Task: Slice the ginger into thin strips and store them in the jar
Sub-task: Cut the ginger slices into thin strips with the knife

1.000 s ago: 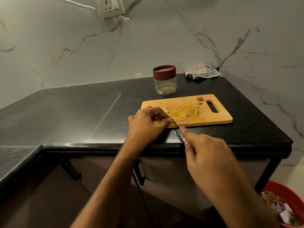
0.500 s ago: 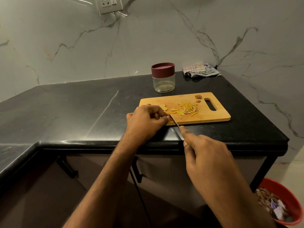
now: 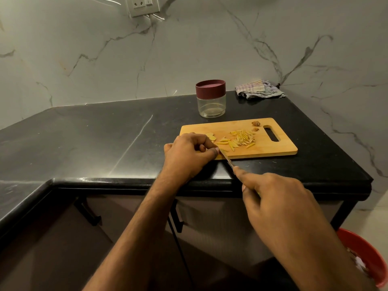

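Observation:
A wooden cutting board lies on the black counter. A pile of thin yellow ginger strips sits at its middle, with flat ginger slices to the left and two brown end bits near the handle slot. My left hand pinches a ginger piece at the board's front left corner; the piece is mostly hidden under the fingers. My right hand grips a knife, blade tip against the left fingertips. A clear jar with a maroon lid stands closed behind the board.
A striped cloth lies crumpled at the counter's back right corner. The black counter bends in an L to the left. A red bin with scraps stands on the floor at lower right. A wall socket sits above.
The knife blade has kept working at the piece under my left fingers, and a few more strips lie beside it. The camera view has shifted slightly.

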